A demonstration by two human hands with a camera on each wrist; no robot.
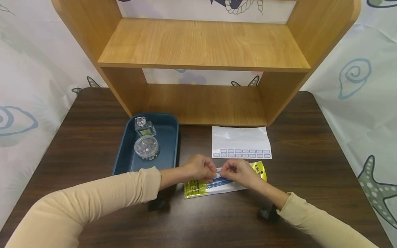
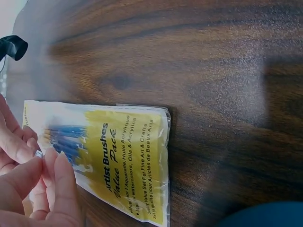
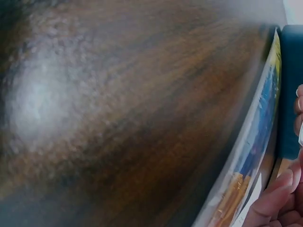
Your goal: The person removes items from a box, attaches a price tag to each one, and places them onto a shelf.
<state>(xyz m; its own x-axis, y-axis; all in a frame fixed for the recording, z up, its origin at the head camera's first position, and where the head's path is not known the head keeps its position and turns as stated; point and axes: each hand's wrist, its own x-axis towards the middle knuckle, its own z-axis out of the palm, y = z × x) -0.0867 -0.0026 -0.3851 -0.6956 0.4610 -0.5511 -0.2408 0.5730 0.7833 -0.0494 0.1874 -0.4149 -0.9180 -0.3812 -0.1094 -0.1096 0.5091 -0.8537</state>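
Over a plastic pack of artist brushes [image 1: 194,188], my two hands meet fingertip to fingertip. Between them is a small white label with a blue border [image 2: 39,153], mostly hidden by fingers. My left hand [image 1: 200,168] pinches it from the left, thumb against fingertips. From the other side my right hand [image 1: 238,171] pinches it as well. The pack lies flat on the table, yellow at both ends, with blue-handled brushes [image 2: 66,141] showing through its clear middle. Just beyond the hands lies a white label sheet [image 1: 240,139], its remaining blue-bordered labels in two rows along the near edge.
At the left, a dark blue tray [image 1: 173,137] holds a square glass bottle [image 1: 145,128] and a round clear jar [image 1: 146,147] of small pieces. A wooden shelf unit [image 1: 204,44] stands along the back of the dark wood table [image 1: 310,165].
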